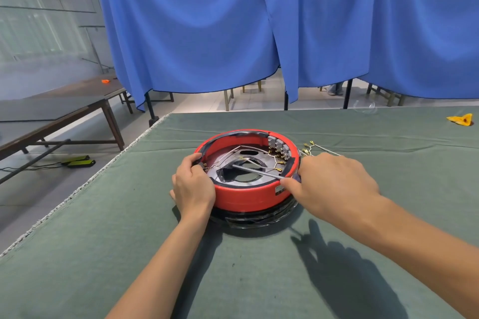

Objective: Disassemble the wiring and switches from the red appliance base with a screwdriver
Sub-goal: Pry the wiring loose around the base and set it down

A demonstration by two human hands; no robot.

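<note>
Red appliance base point(246, 195), screwdriver point(256, 170) shaft pointing left-inward, right hand point(334, 184) gripping

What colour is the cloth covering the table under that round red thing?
Dull green, seen in the head view: the table cloth under the red appliance base.

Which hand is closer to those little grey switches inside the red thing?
The right hand. It holds the screwdriver at the red base's right rim, just below the switches. The left hand grips the opposite, left rim, farther away.
</note>
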